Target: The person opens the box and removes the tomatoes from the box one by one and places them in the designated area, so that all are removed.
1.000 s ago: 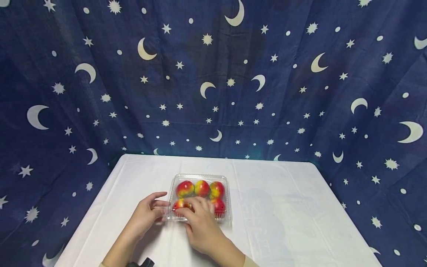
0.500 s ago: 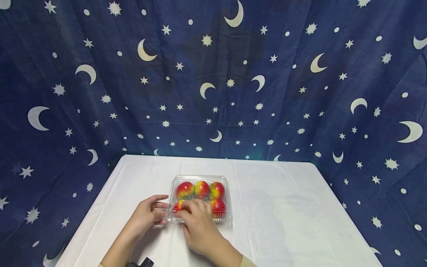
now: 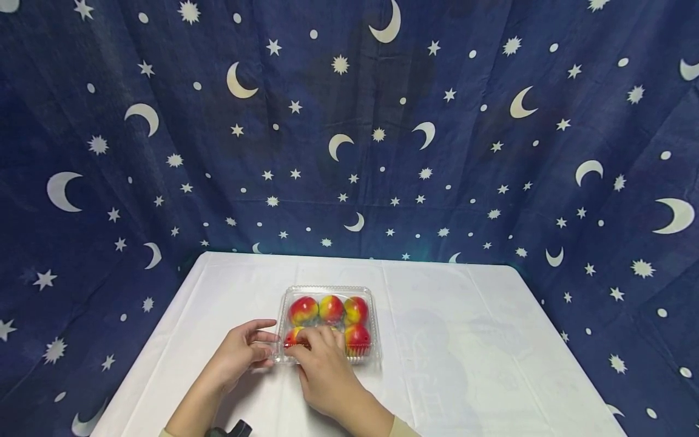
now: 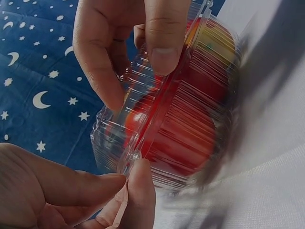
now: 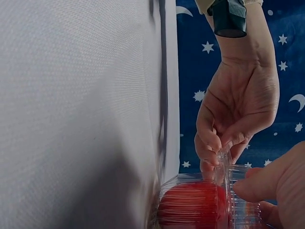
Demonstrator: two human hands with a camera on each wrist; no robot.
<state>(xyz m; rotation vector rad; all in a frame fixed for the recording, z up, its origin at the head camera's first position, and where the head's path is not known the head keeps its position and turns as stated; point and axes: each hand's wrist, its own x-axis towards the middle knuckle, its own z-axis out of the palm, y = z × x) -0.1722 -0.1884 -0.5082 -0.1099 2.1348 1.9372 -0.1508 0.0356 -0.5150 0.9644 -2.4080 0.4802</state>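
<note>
A clear plastic clamshell container sits on the table with several red-and-yellow fruits inside, its lid down over them. My left hand is at its near left corner. In the left wrist view the left thumb and index finger pinch the rim there. My right hand lies over the near side with bent fingers on the lid, hiding part of the front row. The left wrist view shows the right thumb against the front rim and a finger on the lid, gripping the container between them.
A white cloth covers the table. Behind it hangs a dark blue curtain with moons and stars. A black wrist-worn device shows by the left forearm, at the table's near side.
The right hand has shifted slightly left along the container's near side, uncovering more of the near right fruit. The left hand stays at the corner, and the container keeps its place.
</note>
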